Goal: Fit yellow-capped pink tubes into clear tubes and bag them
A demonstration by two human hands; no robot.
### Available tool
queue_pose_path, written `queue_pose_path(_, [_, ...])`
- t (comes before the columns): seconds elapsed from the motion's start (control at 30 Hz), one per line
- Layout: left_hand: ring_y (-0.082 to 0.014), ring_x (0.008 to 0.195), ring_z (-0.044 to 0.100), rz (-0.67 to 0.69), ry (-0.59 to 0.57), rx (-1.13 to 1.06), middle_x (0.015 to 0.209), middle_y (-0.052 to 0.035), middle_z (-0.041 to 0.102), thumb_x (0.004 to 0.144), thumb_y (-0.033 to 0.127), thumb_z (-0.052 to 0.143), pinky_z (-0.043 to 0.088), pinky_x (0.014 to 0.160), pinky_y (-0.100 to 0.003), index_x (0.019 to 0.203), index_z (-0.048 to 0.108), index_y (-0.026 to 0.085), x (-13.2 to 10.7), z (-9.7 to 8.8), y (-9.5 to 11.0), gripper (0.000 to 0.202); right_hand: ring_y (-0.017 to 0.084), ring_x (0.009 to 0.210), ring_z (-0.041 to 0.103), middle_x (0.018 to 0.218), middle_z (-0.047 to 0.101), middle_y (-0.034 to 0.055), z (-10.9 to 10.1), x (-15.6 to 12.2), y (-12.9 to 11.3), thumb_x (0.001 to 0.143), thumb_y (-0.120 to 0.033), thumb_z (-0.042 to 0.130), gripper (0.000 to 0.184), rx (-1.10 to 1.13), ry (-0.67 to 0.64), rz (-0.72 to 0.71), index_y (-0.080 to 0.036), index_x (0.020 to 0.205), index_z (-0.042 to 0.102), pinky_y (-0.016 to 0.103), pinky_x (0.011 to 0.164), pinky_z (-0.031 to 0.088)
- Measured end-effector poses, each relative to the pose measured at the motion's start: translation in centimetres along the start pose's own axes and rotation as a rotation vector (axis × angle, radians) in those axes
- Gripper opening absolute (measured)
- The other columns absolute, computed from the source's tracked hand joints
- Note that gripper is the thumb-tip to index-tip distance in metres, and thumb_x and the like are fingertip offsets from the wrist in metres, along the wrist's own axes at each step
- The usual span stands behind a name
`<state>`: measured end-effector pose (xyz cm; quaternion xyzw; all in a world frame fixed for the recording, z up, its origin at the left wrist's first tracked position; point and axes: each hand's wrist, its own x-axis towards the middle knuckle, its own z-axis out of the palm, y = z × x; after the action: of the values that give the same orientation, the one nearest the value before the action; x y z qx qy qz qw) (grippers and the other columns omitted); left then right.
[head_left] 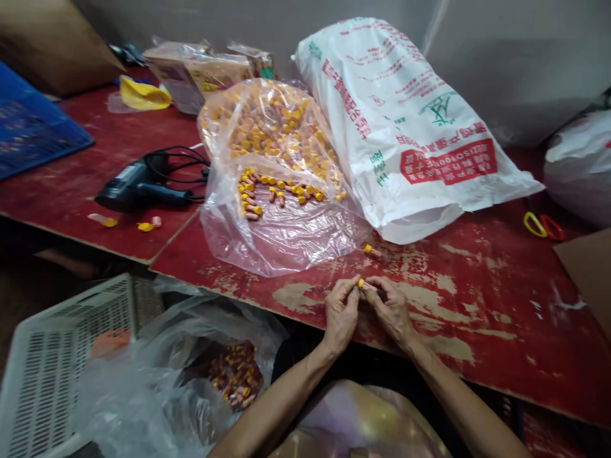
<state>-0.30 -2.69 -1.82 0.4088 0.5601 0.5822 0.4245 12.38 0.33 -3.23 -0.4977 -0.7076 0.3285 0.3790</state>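
Observation:
My left hand (341,312) and my right hand (391,312) meet at the near edge of the worn red table (477,299). Together they pinch a small pink piece with a yellow cap (363,285), fingers closed on it from both sides. Another loose capped piece (372,251) lies on the table just beyond my hands. Behind it an open clear plastic bag (277,235) holds several yellow-capped pieces (277,146). Down at my left, a second clear bag (191,381) holds several more pieces (236,378).
A large white printed sack (405,127) lies to the right of the open bag. A black heat gun (143,184) with its cord rests at left, a blue crate (28,127) beyond it. A white plastic basket (57,369) sits low left. Scissors with yellow and red handles (543,226) lie right.

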Motion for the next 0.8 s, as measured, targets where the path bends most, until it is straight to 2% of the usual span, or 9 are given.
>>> queue_pose_path(0.1, [-0.0169, 0.077, 0.06, 0.032, -0.101, 0.094, 0.082, -0.0049, 0.065, 0.081, 0.02, 0.054, 0.048, 0.072, -0.029, 0.094, 0.073, 0.024, 1.1, -0.6, -0.2, 0.024, 0.018, 0.08, 0.06, 0.089, 0.065, 0.0051, 0.3, 0.5, 0.5, 0.092, -0.034, 0.047, 0.019, -0.144, -0.038, -0.139, -0.022, 0.099, 0.06, 0.031, 0.072, 0.046])
queue_pose_path(0.17, [-0.0166, 0.074, 0.059, 0.121, -0.126, 0.217, 0.079, -0.0048, 0.063, 0.08, 0.018, 0.054, 0.047, 0.071, -0.029, 0.084, 0.074, 0.023, 3.1, -1.8, -0.3, 0.021, 0.02, 0.079, 0.059, 0.089, 0.066, 0.0066, 0.3, 1.6, 1.2, 0.092, -0.032, 0.046, 0.019, -0.322, -0.079, -0.291, -0.022, 0.1, 0.061, 0.034, 0.073, 0.043])
queue_pose_path(0.27, [-0.0184, 0.08, 0.058, 0.299, 0.092, 0.474, 0.088, -0.0068, 0.061, 0.078, 0.013, 0.052, 0.045, 0.075, -0.031, 0.084, 0.071, 0.021, 7.8, -5.0, 0.1, 0.022, 0.023, 0.085, 0.056, 0.093, 0.068, 0.0086, 0.3, 3.5, 2.1, 0.091, -0.03, 0.048, 0.019, -0.589, -0.047, -0.447, -0.022, 0.101, 0.063, 0.037, 0.076, 0.038])
queue_pose_path(0.33, [-0.0204, 0.082, 0.057, 0.329, 0.25, 0.732, 0.095, -0.0098, 0.06, 0.079, 0.011, 0.049, 0.045, 0.075, -0.032, 0.09, 0.069, 0.019, 11.7, -7.8, 0.7, 0.024, 0.025, 0.093, 0.055, 0.101, 0.067, 0.0092, 0.1, 4.3, 2.5, 0.091, -0.03, 0.048, 0.022, -0.668, 0.004, -0.481, -0.022, 0.106, 0.061, 0.04, 0.081, 0.037])
queue_pose_path(0.4, [-0.0247, 0.091, 0.055, 0.287, 0.299, 0.957, 0.102, -0.0142, 0.058, 0.081, 0.009, 0.044, 0.043, 0.079, -0.035, 0.092, 0.068, 0.016, 15.7, -10.8, 1.3, 0.027, 0.026, 0.1, 0.054, 0.109, 0.065, 0.0101, -0.6, 4.5, 3.1, 0.091, -0.031, 0.046, 0.026, -0.676, 0.065, -0.484, -0.022, 0.112, 0.058, 0.041, 0.084, 0.037])
queue_pose_path(0.47, [-0.0301, 0.103, 0.05, 0.277, 0.301, 1.017, 0.107, -0.017, 0.058, 0.078, 0.004, 0.041, 0.038, 0.087, -0.041, 0.091, 0.067, 0.015, 19.3, -13.4, 1.8, 0.031, 0.027, 0.101, 0.054, 0.11, 0.064, 0.0112, -1.9, 4.4, 3.8, 0.091, -0.032, 0.044, 0.028, -0.67, 0.148, -0.447, -0.022, 0.114, 0.057, 0.041, 0.085, 0.038])
queue_pose_path(0.57, [-0.0345, 0.11, 0.045, 0.261, 0.243, 1.072, 0.101, -0.0186, 0.061, 0.074, 0.001, 0.043, 0.032, 0.092, -0.046, 0.082, 0.068, 0.015, 23.3, -16.2, 2.1, 0.03, 0.027, 0.096, 0.055, 0.106, 0.064, 0.0119, -4.9, 4.9, 5.6, 0.091, -0.034, 0.042, 0.028, -0.686, 0.268, -0.341, -0.021, 0.108, 0.059, 0.041, 0.083, 0.041])
queue_pose_path(0.67, [-0.0361, 0.107, 0.047, 0.25, 0.155, 1.119, 0.088, -0.0182, 0.063, 0.07, 0.0, 0.046, 0.031, 0.092, -0.047, 0.068, 0.066, 0.015, 25.0, -17.5, 2.0, 0.025, 0.028, 0.091, 0.055, 0.101, 0.065, 0.0133, -7.7, 7.2, 7.4, 0.089, -0.035, 0.04, 0.031, -0.703, 0.335, -0.245, -0.018, 0.102, 0.062, 0.042, 0.082, 0.043])
queue_pose_path(0.8, [-0.0386, 0.104, 0.049, 0.257, 0.086, 1.15, 0.081, -0.0201, 0.062, 0.07, -0.001, 0.043, 0.031, 0.091, -0.049, 0.059, 0.062, 0.014, 25.0, -17.6, 1.6, 0.027, 0.03, 0.086, 0.056, 0.09, 0.067, 0.0165, -9.0, 13.8, 8.1, 0.084, -0.033, 0.038, 0.035, -0.766, 0.279, -0.136, -0.012, 0.092, 0.066, 0.044, 0.082, 0.044])
